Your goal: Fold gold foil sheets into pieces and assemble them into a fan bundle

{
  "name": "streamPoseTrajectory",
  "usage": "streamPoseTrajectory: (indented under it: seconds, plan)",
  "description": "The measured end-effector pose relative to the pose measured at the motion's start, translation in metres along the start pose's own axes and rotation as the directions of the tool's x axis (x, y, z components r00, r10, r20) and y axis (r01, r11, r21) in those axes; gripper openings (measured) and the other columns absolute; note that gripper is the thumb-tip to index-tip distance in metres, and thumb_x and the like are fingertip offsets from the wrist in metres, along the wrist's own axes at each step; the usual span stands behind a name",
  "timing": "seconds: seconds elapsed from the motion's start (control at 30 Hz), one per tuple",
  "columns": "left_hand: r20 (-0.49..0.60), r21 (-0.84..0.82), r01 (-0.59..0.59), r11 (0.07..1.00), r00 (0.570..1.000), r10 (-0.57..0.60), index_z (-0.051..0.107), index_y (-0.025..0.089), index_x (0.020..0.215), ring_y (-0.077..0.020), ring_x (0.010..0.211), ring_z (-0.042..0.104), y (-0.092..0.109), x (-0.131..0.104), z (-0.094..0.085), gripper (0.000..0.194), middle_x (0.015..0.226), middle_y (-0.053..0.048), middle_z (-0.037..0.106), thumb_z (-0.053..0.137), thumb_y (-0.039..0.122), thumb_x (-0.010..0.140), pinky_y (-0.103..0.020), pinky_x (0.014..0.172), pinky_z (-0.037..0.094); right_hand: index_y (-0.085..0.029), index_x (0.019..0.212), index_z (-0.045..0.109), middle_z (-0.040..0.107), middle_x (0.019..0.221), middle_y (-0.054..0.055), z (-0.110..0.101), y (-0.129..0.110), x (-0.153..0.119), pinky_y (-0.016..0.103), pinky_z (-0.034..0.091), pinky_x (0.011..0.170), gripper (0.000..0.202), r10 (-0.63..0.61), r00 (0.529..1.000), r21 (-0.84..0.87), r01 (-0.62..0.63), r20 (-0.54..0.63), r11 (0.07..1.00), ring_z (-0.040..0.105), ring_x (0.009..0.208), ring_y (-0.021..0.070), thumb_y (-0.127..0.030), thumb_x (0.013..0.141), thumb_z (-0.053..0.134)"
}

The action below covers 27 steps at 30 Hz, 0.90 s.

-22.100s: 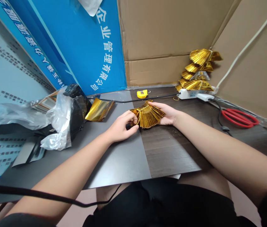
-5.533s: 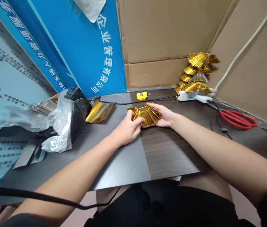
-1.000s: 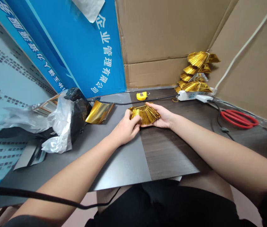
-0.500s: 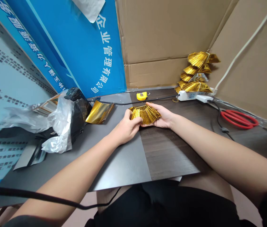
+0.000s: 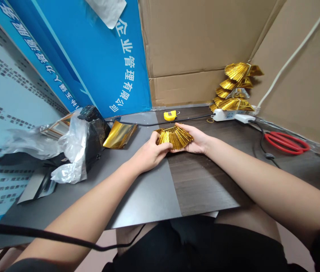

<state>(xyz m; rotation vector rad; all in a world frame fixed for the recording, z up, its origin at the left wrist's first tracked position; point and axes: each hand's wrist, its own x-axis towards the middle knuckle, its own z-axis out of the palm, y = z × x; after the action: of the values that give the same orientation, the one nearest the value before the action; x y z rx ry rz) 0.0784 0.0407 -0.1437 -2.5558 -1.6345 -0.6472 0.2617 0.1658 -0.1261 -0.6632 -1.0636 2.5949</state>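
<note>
A fanned bundle of gold foil paper [image 5: 177,136] is held between my two hands, just above the tabletop. My left hand [image 5: 152,151] pinches its left end with thumb and fingers. At the other end, my right hand [image 5: 198,139] is closed round the bundle, its fingers partly hidden behind the foil. To the left lies a small stack of flat gold foil sheets [image 5: 120,135] on the table. Several more fanned gold bundles [image 5: 235,85] are piled at the back right.
Behind my hands is a yellow tape measure [image 5: 170,115]. A white power strip [image 5: 224,114] with black cords, a rubber band [image 5: 210,120] and a red coiled cable [image 5: 286,142] occupy the right. Crumpled plastic bags [image 5: 73,147] sit left. Cardboard [image 5: 185,45] walls the back.
My left thumb has shifted slightly to the right along the lower edge of the foil bundle. The rest looks nearly unmoved.
</note>
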Motion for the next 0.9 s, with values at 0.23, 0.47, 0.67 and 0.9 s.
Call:
streamPoseTrajectory:
  seconds: [0.23, 0.47, 0.67, 0.9]
  plan:
    - [0.011, 0.02, 0.003, 1.0, 1.0, -0.004, 0.066, 0.019, 0.114, -0.0179, 0.09, 0.049, 0.0045, 0.0005, -0.004, 0.025, 0.107, -0.008, 0.035, 0.049, 0.028, 0.098, -0.036, 0.084, 0.054, -0.009, 0.121, 0.06, 0.076, 0.091, 0.013, 0.0018, 0.0, -0.0005, 0.045, 0.065, 0.066, 0.04, 0.001, 1.0, -0.003, -0.001, -0.003, 1.0, 0.075, 0.075, 0.0232, -0.036, 0.108, 0.032]
    - [0.006, -0.007, 0.053, 0.999, 0.999, -0.053, 0.067, 0.017, 0.106, -0.0218, 0.096, 0.048, 0.0084, 0.0023, -0.0068, 0.024, 0.106, -0.009, 0.035, 0.048, 0.029, 0.098, -0.039, 0.089, 0.051, -0.01, 0.128, 0.058, 0.077, 0.095, 0.013, 0.004, 0.002, 0.0004, 0.046, 0.065, 0.071, 0.043, -0.026, 0.999, -0.015, 0.025, -0.026, 1.0, 0.075, 0.074, 0.0218, -0.037, 0.109, 0.031]
    - [-0.032, -0.065, 0.095, 0.993, 0.995, -0.098, 0.065, 0.015, 0.101, -0.019, 0.092, 0.048, 0.0052, 0.0014, -0.0011, 0.018, 0.105, -0.008, 0.037, 0.052, 0.027, 0.096, -0.036, 0.088, 0.05, -0.01, 0.128, 0.058, 0.077, 0.096, 0.013, 0.0037, 0.0034, 0.0003, 0.047, 0.065, 0.076, 0.043, -0.029, 0.999, -0.054, 0.028, -0.023, 0.998, 0.075, 0.076, 0.0213, -0.036, 0.109, 0.03]
    - [-0.043, -0.057, 0.135, 0.989, 0.99, -0.137, 0.064, 0.016, 0.098, -0.0174, 0.09, 0.049, 0.0038, 0.0017, 0.0026, 0.01, 0.104, -0.007, 0.039, 0.058, 0.02, 0.091, -0.032, 0.085, 0.051, -0.011, 0.123, 0.058, 0.076, 0.091, 0.012, 0.0079, 0.0007, -0.0033, 0.043, 0.065, 0.075, 0.038, -0.01, 0.999, -0.168, 0.004, -0.035, 0.986, 0.074, 0.076, 0.02, -0.033, 0.108, 0.031]
